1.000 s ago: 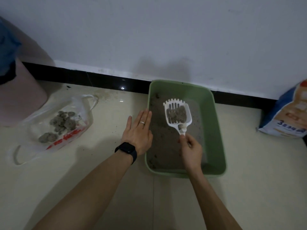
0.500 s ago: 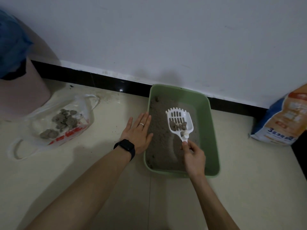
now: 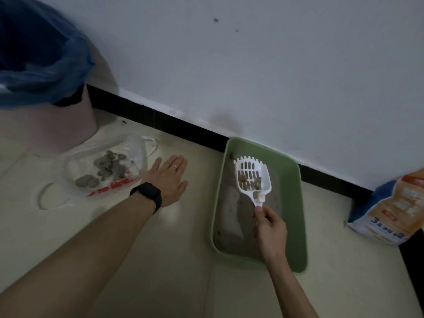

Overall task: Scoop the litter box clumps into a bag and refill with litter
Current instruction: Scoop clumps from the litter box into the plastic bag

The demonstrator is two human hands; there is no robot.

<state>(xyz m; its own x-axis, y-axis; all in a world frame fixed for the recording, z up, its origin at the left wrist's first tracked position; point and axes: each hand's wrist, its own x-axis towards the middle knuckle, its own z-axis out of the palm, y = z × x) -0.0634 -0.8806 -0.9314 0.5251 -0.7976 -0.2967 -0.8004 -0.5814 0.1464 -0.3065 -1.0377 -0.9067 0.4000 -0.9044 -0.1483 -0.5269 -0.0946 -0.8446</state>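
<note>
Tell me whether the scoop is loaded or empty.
Loaded: grey clumps sit in the white scoop, which the right hand grips.

I see a pale tiled floor [image 3: 160, 260] carrying a green litter box [image 3: 300, 226] against the dark skirting [image 3: 160, 120], a clear plastic bag [image 3: 75, 161] of grey clumps [image 3: 107, 168] to its left, a pink bin [image 3: 46, 125] beyond that bag, and a printed litter sack [image 3: 394, 214] far right.

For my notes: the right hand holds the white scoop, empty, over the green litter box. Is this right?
Not quite. In the head view the white scoop in the right hand carries several grey clumps over the green litter box.
</note>
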